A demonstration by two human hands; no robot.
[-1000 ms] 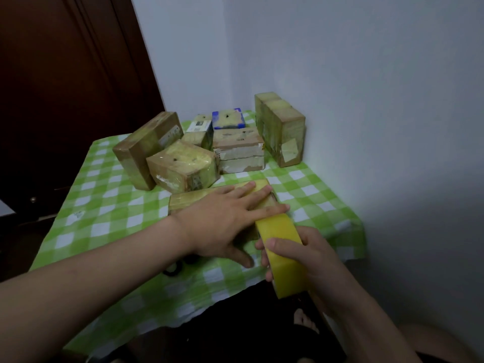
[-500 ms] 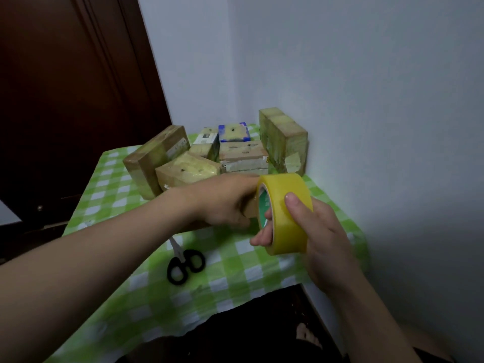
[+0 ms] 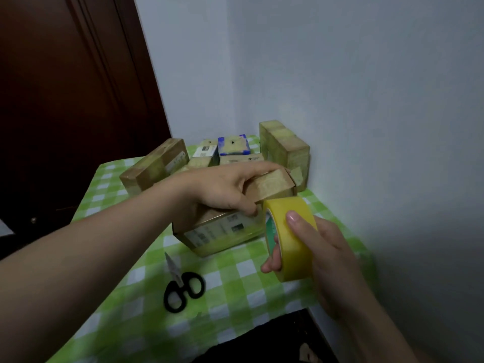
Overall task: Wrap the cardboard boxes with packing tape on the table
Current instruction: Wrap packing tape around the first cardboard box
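Here, my left hand [image 3: 222,191] curls round the box [image 3: 222,231], tilted on the surface [image 3: 235,292]; my right hand [image 3: 327,255] grips the tape roll [image 3: 293,242] just right of the box. I'd pull tape taut, pressing it flat.

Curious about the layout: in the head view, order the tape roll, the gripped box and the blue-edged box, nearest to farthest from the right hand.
1. Tape roll: held in the right hand.
2. Gripped box: just left of it.
3. Blue-edged box: back of table.
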